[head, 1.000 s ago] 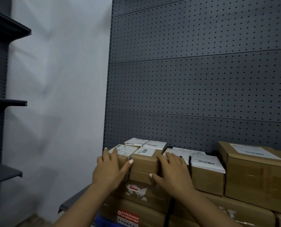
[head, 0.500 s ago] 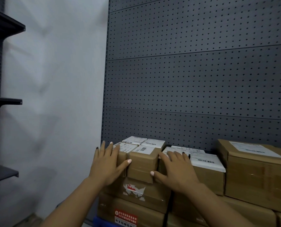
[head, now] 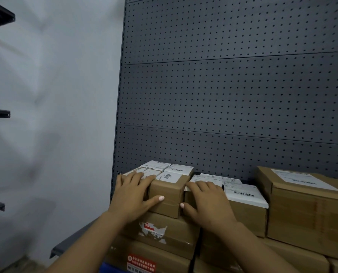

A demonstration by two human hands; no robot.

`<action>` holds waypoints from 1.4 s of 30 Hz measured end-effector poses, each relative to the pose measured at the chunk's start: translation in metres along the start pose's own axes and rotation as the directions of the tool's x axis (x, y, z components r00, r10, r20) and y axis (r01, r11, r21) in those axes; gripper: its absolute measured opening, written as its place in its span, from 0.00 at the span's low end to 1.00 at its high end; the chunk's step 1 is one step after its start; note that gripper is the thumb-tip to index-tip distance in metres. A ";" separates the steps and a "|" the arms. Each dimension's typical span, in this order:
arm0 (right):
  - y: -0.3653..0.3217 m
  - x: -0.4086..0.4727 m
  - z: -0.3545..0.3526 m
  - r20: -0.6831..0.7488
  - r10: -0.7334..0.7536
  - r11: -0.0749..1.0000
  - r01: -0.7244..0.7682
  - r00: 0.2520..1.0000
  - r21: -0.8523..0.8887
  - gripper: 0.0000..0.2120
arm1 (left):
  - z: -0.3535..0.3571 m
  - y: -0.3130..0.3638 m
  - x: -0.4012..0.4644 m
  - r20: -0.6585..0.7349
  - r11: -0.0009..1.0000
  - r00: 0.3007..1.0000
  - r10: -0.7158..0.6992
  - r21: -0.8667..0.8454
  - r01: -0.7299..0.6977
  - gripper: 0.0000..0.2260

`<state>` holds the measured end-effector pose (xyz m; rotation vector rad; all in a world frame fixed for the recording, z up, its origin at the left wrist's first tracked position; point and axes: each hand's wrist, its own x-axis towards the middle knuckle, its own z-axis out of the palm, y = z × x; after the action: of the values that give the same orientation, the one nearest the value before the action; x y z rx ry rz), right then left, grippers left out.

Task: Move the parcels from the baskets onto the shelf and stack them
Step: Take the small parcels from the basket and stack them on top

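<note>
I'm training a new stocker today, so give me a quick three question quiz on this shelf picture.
1. True or false: both hands rest flat on stacked cardboard parcels.
2. Which hand's thumb crosses the front of the small labelled parcel between the hands: A left, B right?
3. What surface stands behind the parcels?

Key
1. True: the left hand and right hand lie open on parcels, gripping nothing.
2. A: the small labelled parcel has the left thumb on its front.
3. A dark perforated back panel.
</note>
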<state>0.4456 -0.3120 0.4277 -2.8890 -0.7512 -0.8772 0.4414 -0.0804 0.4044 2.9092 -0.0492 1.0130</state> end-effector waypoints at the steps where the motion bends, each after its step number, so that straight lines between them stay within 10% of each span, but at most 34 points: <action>1: 0.000 0.001 0.001 0.000 -0.002 1.000 0.002 1.000 0.002 0.29 | 0.002 0.000 0.001 -0.011 1.000 1.000 0.002 -0.001 -0.002 0.43; 21: 0.018 0.003 -0.021 -0.064 -0.109 0.994 0.110 0.992 0.021 0.20 | 0.003 0.004 0.009 0.022 1.000 1.000 -0.016 -0.015 0.016 0.49; 27: 0.020 0.005 -0.023 0.123 -0.024 0.996 0.035 0.992 -0.087 0.37 | 0.002 0.008 0.009 0.025 1.000 1.000 -0.012 0.000 0.012 0.49; 42: 0.042 -0.009 -0.043 0.078 0.005 0.999 -0.002 0.997 -0.035 0.38 | -0.025 0.037 0.007 0.114 0.995 0.990 0.087 0.035 -0.091 0.42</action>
<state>0.4357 -0.3600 0.4631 -2.9694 -0.7443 -0.7895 0.4290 -0.1158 0.4300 3.0232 -0.1671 0.8702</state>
